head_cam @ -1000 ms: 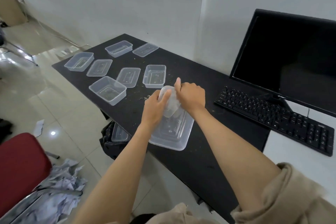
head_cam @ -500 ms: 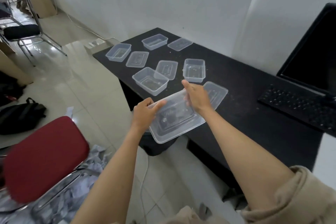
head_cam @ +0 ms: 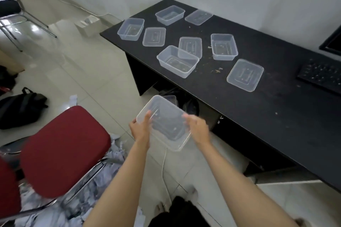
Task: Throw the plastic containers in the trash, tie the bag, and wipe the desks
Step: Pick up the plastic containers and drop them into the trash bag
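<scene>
Both hands, left hand (head_cam: 141, 128) and right hand (head_cam: 198, 128), grip a clear rectangular plastic container (head_cam: 164, 122) short of the black trash bag (head_cam: 188, 104) under the black desk's (head_cam: 258, 108) front edge; released early, it could hit the floor.

Open floor between red chair (head_cam: 62, 151) and black desk (head_cam: 258, 116); trash bag (head_cam: 190, 106) under desk edge.

Soft, even daylight fills the room; bright glare lies on the glossy floor (head_cam: 35, 27) at left. Edges bend from the wide lens, and both hands look slightly blurred.
</scene>
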